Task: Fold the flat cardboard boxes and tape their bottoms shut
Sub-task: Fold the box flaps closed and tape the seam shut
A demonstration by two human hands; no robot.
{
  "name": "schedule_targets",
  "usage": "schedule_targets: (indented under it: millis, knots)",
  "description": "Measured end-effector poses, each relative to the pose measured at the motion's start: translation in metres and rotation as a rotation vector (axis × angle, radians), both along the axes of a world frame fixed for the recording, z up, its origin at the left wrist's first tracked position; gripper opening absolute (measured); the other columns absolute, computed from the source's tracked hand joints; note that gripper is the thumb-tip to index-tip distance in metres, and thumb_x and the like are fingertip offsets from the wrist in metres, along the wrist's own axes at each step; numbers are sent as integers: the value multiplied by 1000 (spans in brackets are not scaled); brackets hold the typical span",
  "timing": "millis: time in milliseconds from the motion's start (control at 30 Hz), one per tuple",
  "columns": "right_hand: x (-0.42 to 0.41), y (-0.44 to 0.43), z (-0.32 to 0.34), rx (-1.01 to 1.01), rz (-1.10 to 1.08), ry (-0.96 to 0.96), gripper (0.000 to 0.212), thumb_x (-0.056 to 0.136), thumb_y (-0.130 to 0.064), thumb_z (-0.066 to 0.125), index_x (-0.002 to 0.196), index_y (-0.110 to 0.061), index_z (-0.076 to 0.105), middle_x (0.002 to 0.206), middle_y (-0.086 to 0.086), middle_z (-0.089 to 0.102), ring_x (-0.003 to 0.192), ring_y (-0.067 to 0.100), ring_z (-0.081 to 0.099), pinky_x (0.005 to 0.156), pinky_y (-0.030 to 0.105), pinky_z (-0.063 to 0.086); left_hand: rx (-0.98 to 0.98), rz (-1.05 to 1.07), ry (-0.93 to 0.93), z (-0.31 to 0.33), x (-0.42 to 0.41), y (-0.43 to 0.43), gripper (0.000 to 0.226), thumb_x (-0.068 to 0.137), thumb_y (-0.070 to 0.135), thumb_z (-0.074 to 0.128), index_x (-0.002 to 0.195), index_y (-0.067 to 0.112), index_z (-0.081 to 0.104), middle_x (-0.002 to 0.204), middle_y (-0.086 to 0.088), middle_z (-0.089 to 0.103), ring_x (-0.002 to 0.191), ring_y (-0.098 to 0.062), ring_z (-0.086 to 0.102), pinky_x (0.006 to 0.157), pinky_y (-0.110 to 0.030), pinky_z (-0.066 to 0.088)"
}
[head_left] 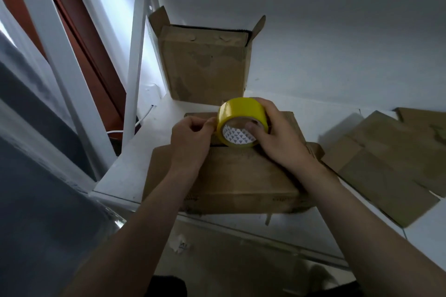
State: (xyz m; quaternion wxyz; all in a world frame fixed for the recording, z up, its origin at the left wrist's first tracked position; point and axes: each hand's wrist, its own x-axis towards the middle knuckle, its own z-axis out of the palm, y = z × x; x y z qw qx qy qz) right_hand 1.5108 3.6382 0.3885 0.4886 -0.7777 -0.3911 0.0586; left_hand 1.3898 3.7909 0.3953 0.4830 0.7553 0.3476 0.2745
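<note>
Right hand (277, 137): centre frame, gripping a yellow tape (241, 113) roll, thumb inside the core and fingers wrapped over the top.
Left hand (190, 140): fingers curled, thumb and forefinger pinching at the tape's left rim; a loose end there cannot be made out.
Tape: held on edge over the far half of the box (241, 176), near a dark gap in its top face; whether it touches the cardboard cannot be told.
Box: brown and scuffed, lying low under both hands at centre.
Surface: a white table (125, 164), its front edge running across the lower middle of the frame.
Second box (207, 67): upper centre, upright against the wall (337, 31), top flaps open.
Flat boxes (386, 164): overlapping on the table at right, cut off by the frame edge.
Room: pale wall behind; white posts (135, 67) and a reddish-brown panel at upper left; a white cable (144, 116) left of the table; grey floor (241, 248) below.
Writing: the tape's core carries small dark triangles on white; no words are legible.
Hard to see: the grey mass at lower left is blurred, and the box's far flaps are hidden by the hands.
</note>
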Motion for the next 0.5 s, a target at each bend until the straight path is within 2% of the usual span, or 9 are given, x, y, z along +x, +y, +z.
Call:
schedule_targets:
  millis: [33, 100, 133, 200, 233, 300, 400, 500]
  knots:
    - [1, 1, -4, 30, -7, 19, 46, 100, -24, 61, 143, -23, 45, 127, -8, 58, 112, 4, 56, 91, 22, 49, 31, -12, 9, 0, -1, 1, 10, 97, 39, 64, 91, 31, 64, 87, 19, 61, 78, 5, 57, 59, -7, 38]
    - [2, 4, -10, 66, -8, 7, 42, 100, -27, 61, 139, -23, 47, 120, -16, 58, 110, -5, 55, 86, 15, 47, 107, -21, 12, -1, -4, 2, 11, 97, 36, 64, 93, 25, 64, 86, 15, 62, 80, 2, 58, 67, -12, 46]
    - [1, 5, -12, 67, -4, -2, 40, 100, -29, 60, 138, -26, 46, 117, -22, 56, 108, -9, 54, 84, 11, 45, 142, -17, 13, -1, -5, 2, 12, 98, 34, 64, 94, 22, 64, 85, 13, 62, 81, -1, 59, 78, -22, 54]
    - [-1, 8, -14, 51, -11, -24, 40, 100, -37, 59, 137, -31, 44, 113, -27, 53, 105, -11, 54, 81, 11, 46, 170, -15, 20, 0, -7, 3, 14, 98, 31, 63, 94, 17, 65, 83, 12, 61, 85, -7, 60, 99, -43, 52]
    - [-1, 8, -14, 39, -19, -40, 42, 99, -43, 58, 137, -34, 43, 111, -26, 54, 104, -8, 55, 82, 15, 48, 162, -22, 18, 1, -8, 3, 15, 98, 30, 63, 95, 16, 66, 83, 10, 62, 85, -8, 61, 99, -42, 52]
    - [1, 5, -12, -4, -11, -73, 50, 95, -58, 53, 138, -39, 39, 111, -20, 56, 104, -1, 57, 83, 24, 51, 139, -34, 16, 1, -9, 5, 18, 98, 29, 64, 96, 12, 68, 85, 6, 64, 86, -9, 62, 84, -28, 55]
    - [6, -6, -15, -148, 18, -151, 67, 86, -78, 48, 142, -42, 36, 125, -5, 58, 113, 14, 55, 91, 40, 50, 116, -20, 33, -1, -10, 7, 19, 97, 29, 65, 98, 11, 69, 87, 4, 65, 83, -7, 61, 71, -18, 48]
    - [3, -7, -17, -198, -21, -156, 74, 81, -83, 46, 140, -40, 40, 128, 1, 57, 117, 19, 52, 94, 43, 48, 81, 22, 47, -2, -10, 5, 16, 98, 28, 63, 100, 13, 69, 87, 6, 64, 81, -4, 58, 67, -15, 43]
